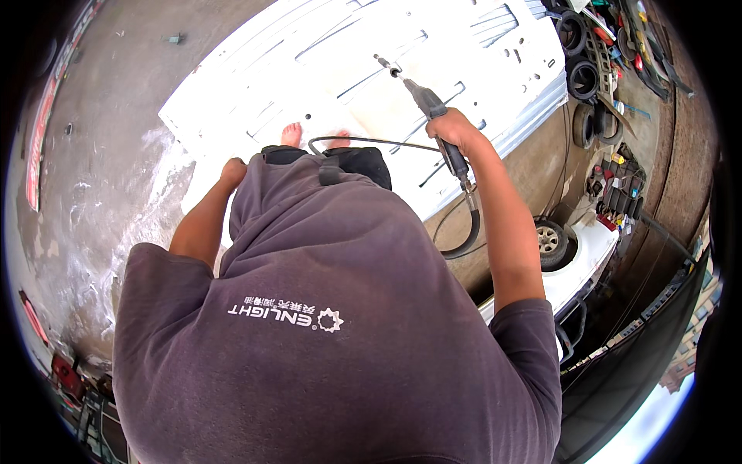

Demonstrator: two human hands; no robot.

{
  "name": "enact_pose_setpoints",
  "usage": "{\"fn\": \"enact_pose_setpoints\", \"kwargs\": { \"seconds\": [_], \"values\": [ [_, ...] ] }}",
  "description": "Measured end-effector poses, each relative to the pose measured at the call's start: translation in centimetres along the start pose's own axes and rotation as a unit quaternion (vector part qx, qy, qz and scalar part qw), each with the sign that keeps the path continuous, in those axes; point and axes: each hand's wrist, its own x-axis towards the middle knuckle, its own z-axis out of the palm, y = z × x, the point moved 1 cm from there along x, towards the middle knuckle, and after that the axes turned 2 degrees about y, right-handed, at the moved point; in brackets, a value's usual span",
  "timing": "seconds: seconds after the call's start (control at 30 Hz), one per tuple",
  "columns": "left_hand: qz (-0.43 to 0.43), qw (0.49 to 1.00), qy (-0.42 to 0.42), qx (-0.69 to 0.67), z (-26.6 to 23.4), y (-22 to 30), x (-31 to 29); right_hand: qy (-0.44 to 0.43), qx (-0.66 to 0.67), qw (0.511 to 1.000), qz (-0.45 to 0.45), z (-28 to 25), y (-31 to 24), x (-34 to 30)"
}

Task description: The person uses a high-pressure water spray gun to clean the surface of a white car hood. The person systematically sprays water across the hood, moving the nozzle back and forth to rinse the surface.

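Observation:
My right hand (456,131) is closed round the handle of a dark pressure washer gun (427,100). Its nozzle end points away from me over a large white panel (402,69) with slots and round holes. From the bottom of the handle a black hose (471,224) curves down and back. My left hand (233,170) hangs by my left thigh, beside the panel's near edge; its fingers are mostly hidden. I stand on the panel with bare feet (291,134), in dark shorts.
Several tyres (581,79) and piled parts lie along the right side. A white car (583,255) with its wheel showing stands at the lower right. Wet grey concrete floor (108,139) stretches to the left, with a red and white strip (46,131) along its far edge.

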Motion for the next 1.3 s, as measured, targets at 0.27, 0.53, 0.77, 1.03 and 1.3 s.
{"fn": "enact_pose_setpoints", "kwargs": {
  "seconds": [0.27, 0.53, 0.77, 1.03, 1.3],
  "values": [
    [0.026, 0.999, 0.034, -0.021, -0.7, 1.0, -0.4, -0.08, -0.033, 0.996, -0.009, 1.6, -0.4, -0.7],
    [0.025, 0.998, 0.053, -0.008, -0.3, -0.4, -0.6, -0.018, 0.042, 0.999, -0.019, -0.7, -0.2, -0.2],
    [0.005, 0.999, 0.031, 0.031, 0.3, -2.1, 1.0, -0.062, 0.036, 0.997, -0.037, 0.4, -0.5, -0.1],
    [0.011, 0.999, 0.027, -0.023, -2.6, 1.4, -0.6, -0.116, 0.013, 0.99, -0.082, 1.3, -1.8, -2.5],
    [0.019, 0.999, 0.031, -0.013, -3.4, 2.0, -0.9, 0.002, -0.035, 0.997, -0.063, 0.0, -5.3, -3.2]
  ]
}}
